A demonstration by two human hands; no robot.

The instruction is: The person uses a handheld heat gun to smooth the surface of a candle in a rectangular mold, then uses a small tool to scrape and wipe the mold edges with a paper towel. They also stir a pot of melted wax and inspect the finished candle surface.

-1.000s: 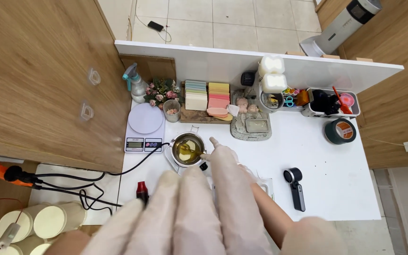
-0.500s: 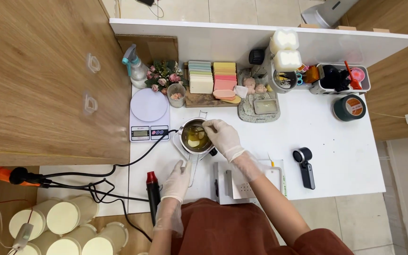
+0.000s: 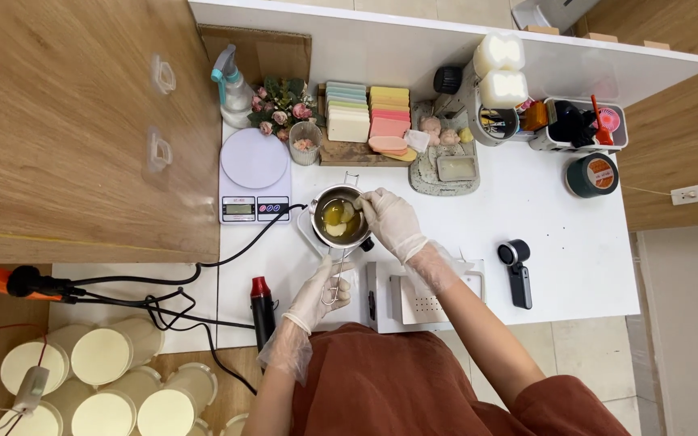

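A small metal pot (image 3: 338, 218) with yellow liquid and pale lumps sits on a hot plate on the white table (image 3: 559, 234). My gloved left hand (image 3: 317, 292) grips the pot's wire handle at the near side. My gloved right hand (image 3: 391, 221) is at the pot's right rim, with its fingers closed; whatever it may hold is too small to make out. Both hands wear clear plastic gloves.
A white kitchen scale (image 3: 254, 173) stands left of the pot. Stacked coloured soap bars (image 3: 367, 113), a flower bunch (image 3: 280, 101) and a spray bottle (image 3: 232, 85) line the back. A black handheld device (image 3: 517, 270), a tape roll (image 3: 592, 174), a black and red tool (image 3: 262, 311) and floor buckets (image 3: 103, 355) surround.
The camera view pulled back from my hands. My left hand moved onto the pot's handle and my right hand settled at the pot's rim.
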